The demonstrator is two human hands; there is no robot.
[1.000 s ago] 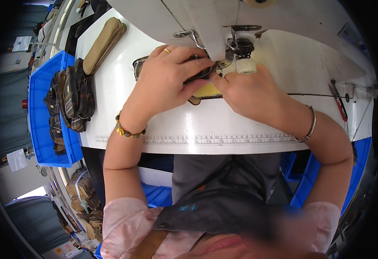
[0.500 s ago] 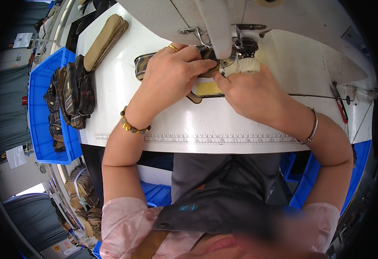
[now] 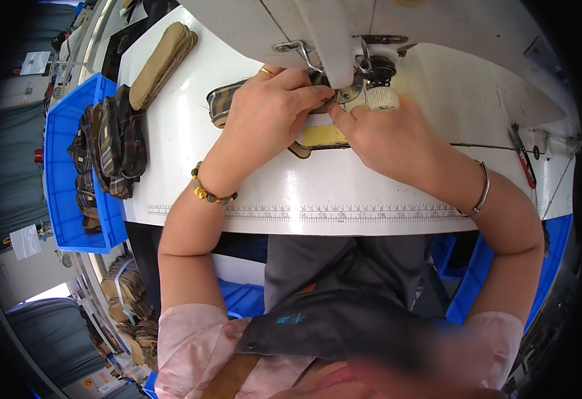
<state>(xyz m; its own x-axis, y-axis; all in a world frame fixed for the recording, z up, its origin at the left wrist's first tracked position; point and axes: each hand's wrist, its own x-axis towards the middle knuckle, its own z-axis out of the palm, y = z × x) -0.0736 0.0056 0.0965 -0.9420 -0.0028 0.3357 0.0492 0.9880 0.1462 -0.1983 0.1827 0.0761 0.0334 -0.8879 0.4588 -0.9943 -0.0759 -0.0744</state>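
A plaid fabric piece in brown and dark tones lies under the head of a white sewing machine. My left hand is closed on it, its thumb and forefinger pressed together close to the presser foot. From the other side my right hand meets it, fingers curled and their tips gripping the fabric's near edge right beside the left fingertips. The needle and the stitched edge are mostly hidden by my fingers and the machine head. Just below my fingertips is a yellow strip on the machine bed.
Several tan sole-shaped pieces are stacked at the far left of the white table. Beside them a blue bin holds plaid fabric pieces. Red-handled snippers lie at the right. A printed ruler follows the table's near edge.
Both hands keep their grip at the presser foot. The left wrist has shifted slightly to the right, and the fingers and fabric have moved by a small amount.
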